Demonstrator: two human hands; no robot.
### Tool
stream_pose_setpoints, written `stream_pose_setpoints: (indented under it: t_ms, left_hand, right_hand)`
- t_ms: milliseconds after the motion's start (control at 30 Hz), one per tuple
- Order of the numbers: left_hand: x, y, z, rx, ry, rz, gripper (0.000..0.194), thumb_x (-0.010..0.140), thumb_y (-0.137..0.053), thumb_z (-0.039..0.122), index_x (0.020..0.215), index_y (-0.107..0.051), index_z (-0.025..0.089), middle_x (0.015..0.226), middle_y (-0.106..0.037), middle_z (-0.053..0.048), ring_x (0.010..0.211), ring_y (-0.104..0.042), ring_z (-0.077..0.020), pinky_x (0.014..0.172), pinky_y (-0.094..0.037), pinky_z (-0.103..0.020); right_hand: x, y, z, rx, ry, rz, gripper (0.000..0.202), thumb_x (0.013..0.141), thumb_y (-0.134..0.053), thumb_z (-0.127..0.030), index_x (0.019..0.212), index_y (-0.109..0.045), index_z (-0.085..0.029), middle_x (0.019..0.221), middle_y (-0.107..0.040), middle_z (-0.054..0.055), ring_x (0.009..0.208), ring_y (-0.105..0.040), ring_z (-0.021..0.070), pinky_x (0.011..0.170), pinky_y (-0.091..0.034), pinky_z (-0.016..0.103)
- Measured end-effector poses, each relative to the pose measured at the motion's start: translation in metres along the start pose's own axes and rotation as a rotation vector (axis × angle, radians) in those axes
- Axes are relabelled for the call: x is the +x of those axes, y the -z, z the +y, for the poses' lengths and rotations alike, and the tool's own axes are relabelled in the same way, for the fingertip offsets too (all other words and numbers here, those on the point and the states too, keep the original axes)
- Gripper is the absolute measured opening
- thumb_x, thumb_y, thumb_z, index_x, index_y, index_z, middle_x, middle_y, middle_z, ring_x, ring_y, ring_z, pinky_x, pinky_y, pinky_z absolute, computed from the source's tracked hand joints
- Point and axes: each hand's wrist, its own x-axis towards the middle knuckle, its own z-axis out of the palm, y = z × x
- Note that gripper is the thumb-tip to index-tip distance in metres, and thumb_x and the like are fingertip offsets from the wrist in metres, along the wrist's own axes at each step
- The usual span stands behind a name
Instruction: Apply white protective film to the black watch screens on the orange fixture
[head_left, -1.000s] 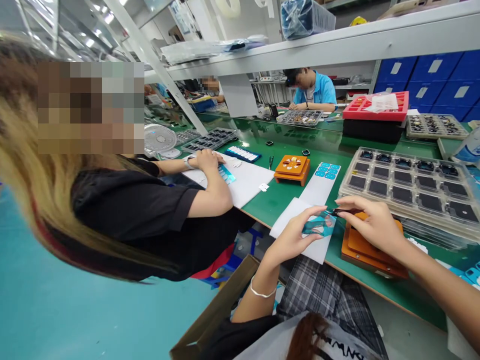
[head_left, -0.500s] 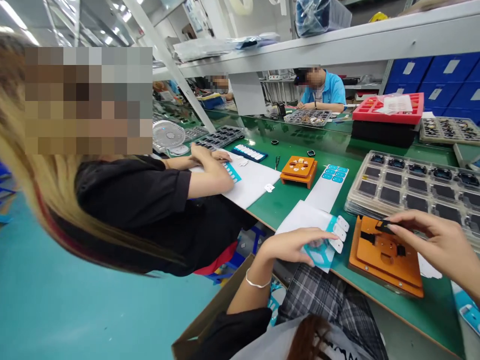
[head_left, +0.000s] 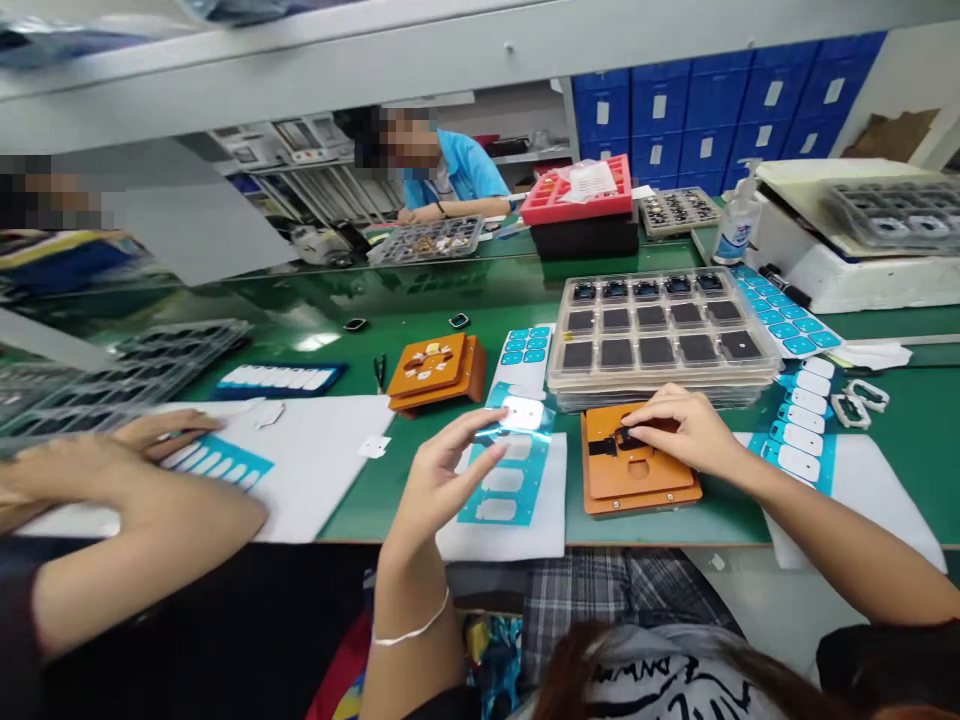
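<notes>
My left hand (head_left: 431, 480) pinches the edge of a blue backing sheet (head_left: 466, 508) that carries white rounded-rectangle stickers. The sheet's upper part is lifted and catches the light, and a white pad (head_left: 551, 500) lies beneath it. With thumb and fingertips, my right hand (head_left: 690, 430) grips a small black part (head_left: 624, 437) at the top of an orange fixture (head_left: 637, 488). The fingers partly cover that part, so its exact kind is unclear. The fixture has a round recess and a dark strip on its left.
Clear trays of black square pieces (head_left: 655, 352) stand behind the fixture. A second orange fixture (head_left: 427, 372) and tweezers (head_left: 379, 373) are further left. Another blue sticker sheet (head_left: 825, 440) lies on the right. A co-worker's arm (head_left: 172, 520) rests at the left.
The view has swung to the right. My left hand has raised the top of the blue sheet, which was lying lower before. My right hand still holds the black part at the fixture.
</notes>
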Motion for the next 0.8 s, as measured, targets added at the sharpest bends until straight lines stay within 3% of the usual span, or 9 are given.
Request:
stream_pose_setpoints:
  t_ms: [100,200,333,433,500,567,633,700,800]
  left_hand:
    - [0.017,-0.006,-0.006,-0.022,0.1,0.083,0.052,0.084,-0.066,0.055,0.12,-0.067,0.018,0.127,-0.068,-0.014,0.113,-0.065,-0.0274,0.095,-0.055,-0.039]
    - [0.028,-0.012,-0.014,0.117,0.227,-0.027,0.058,0.085,-0.06,0.059,0.126,-0.064,0.019,0.129,-0.067,-0.014,0.107,-0.066,-0.0285,0.087,-0.056,-0.041]
    - [0.029,-0.02,-0.026,0.502,0.275,-0.185,0.047,0.084,-0.064,0.055,0.119,-0.07,0.025,0.129,-0.067,-0.014,0.118,-0.056,-0.0399,0.091,-0.048,-0.056]
    - [0.024,-0.027,-0.024,0.712,0.261,-0.121,0.036,0.084,-0.066,0.051,0.108,-0.075,0.026,0.137,-0.061,-0.017,0.121,-0.048,-0.0482,0.089,-0.042,-0.067]
    - [0.022,-0.035,-0.012,0.722,0.106,-0.011,0.032,0.089,-0.061,0.047,0.104,-0.076,0.022,0.137,-0.06,-0.02,0.12,-0.049,-0.0456,0.089,-0.042,-0.064]
    - [0.025,-0.046,0.006,0.605,-0.195,0.0,0.028,0.095,-0.054,0.039,0.102,-0.074,0.02,0.125,-0.066,-0.018,0.113,-0.055,-0.0354,0.091,-0.043,-0.053]
    - [0.033,-0.06,0.025,0.439,-0.559,-0.156,0.024,0.097,-0.053,0.034,0.102,-0.072,0.022,0.109,-0.073,-0.011,0.103,-0.059,-0.0262,0.092,-0.042,-0.044]
    - [0.045,-0.074,0.04,0.313,-0.835,-0.363,0.021,0.094,-0.058,0.039,0.103,-0.071,0.025,0.097,-0.076,-0.005,0.097,-0.06,-0.0233,0.091,-0.039,-0.04]
    - [0.06,-0.09,0.045,0.193,-1.004,-0.51,0.024,0.091,-0.063,0.046,0.098,-0.072,0.025,0.091,-0.077,-0.004,0.094,-0.061,-0.0244,0.087,-0.037,-0.041]
  right_hand:
    - [-0.002,-0.004,-0.001,0.016,0.007,0.017,0.014,0.083,-0.07,-0.015,0.089,-0.079,-0.024,0.085,-0.079,0.003,0.082,-0.065,0.0208,0.076,-0.054,0.038]
    - [-0.001,-0.006,0.003,-0.024,0.061,-0.013,0.01,0.083,-0.071,-0.015,0.086,-0.077,-0.023,0.087,-0.078,0.003,0.085,-0.063,0.0214,0.08,-0.052,0.041]
    - [0.0,-0.008,0.008,-0.126,0.118,-0.045,0.01,0.083,-0.07,-0.017,0.076,-0.074,-0.022,0.099,-0.075,0.004,0.089,-0.058,0.0231,0.083,-0.051,0.044]
    - [-0.002,-0.01,0.005,-0.156,0.138,-0.024,0.011,0.084,-0.068,-0.017,0.075,-0.073,-0.022,0.1,-0.074,0.005,0.088,-0.057,0.023,0.082,-0.052,0.043]
    - [-0.002,-0.007,-0.001,-0.139,0.178,0.009,0.013,0.087,-0.064,-0.018,0.078,-0.072,-0.022,0.099,-0.073,0.005,0.088,-0.061,0.0218,0.081,-0.053,0.041]
    - [0.0,0.005,-0.006,-0.102,0.223,0.081,0.017,0.093,-0.058,-0.021,0.083,-0.072,-0.022,0.096,-0.073,0.005,0.087,-0.065,0.0195,0.079,-0.054,0.036]
    - [0.009,0.026,-0.007,-0.121,0.241,0.191,0.019,0.096,-0.054,-0.024,0.088,-0.071,-0.022,0.092,-0.073,0.005,0.084,-0.067,0.0176,0.075,-0.054,0.032]
    - [0.025,0.054,0.002,-0.251,0.189,0.278,0.02,0.096,-0.054,-0.026,0.089,-0.071,-0.021,0.09,-0.073,0.005,0.079,-0.067,0.0178,0.071,-0.053,0.032]
    - [0.058,0.098,0.034,-0.569,-0.055,0.222,0.02,0.094,-0.055,-0.028,0.097,-0.073,-0.02,0.098,-0.075,0.008,0.082,-0.068,0.0213,0.077,-0.053,0.036]
